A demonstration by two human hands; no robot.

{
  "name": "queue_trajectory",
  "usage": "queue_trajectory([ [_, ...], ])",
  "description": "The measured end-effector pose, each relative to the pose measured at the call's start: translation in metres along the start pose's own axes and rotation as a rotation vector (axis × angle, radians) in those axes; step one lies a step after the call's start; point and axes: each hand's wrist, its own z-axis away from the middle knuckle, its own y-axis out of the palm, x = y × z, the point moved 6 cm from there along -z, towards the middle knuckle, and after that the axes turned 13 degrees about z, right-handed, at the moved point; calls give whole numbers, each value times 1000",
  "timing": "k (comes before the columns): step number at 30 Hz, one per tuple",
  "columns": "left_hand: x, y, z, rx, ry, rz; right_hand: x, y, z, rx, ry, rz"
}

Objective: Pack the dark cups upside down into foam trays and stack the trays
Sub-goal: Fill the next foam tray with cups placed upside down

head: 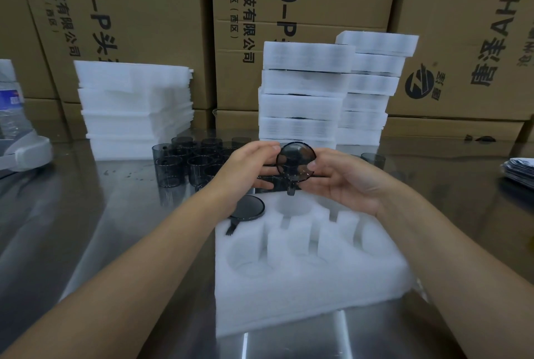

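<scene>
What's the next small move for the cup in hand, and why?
Probably lower the held cup into the empty pocket just beneath it. The left hand and right hand pinch it over the foam tray, base toward the camera; the seated cup fills the neighbouring far-left pocket.

Steel table (72, 214) before me. On it: foam tray (289, 309) nearest me; dark cups (185, 165) clustered upright beyond, left; foam pile (135, 110) far left; tall tray stack (300, 98) behind, second stack (372, 84) beside it.
</scene>
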Motion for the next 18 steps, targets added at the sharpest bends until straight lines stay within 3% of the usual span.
queue_trajectory([
  [8,2,0,0,10,-4,-34,4,-5,-1,-84,-72,-120],
  [18,1,2,0,27,20,-67,0,-4,-2,-36,-14,-154],
])
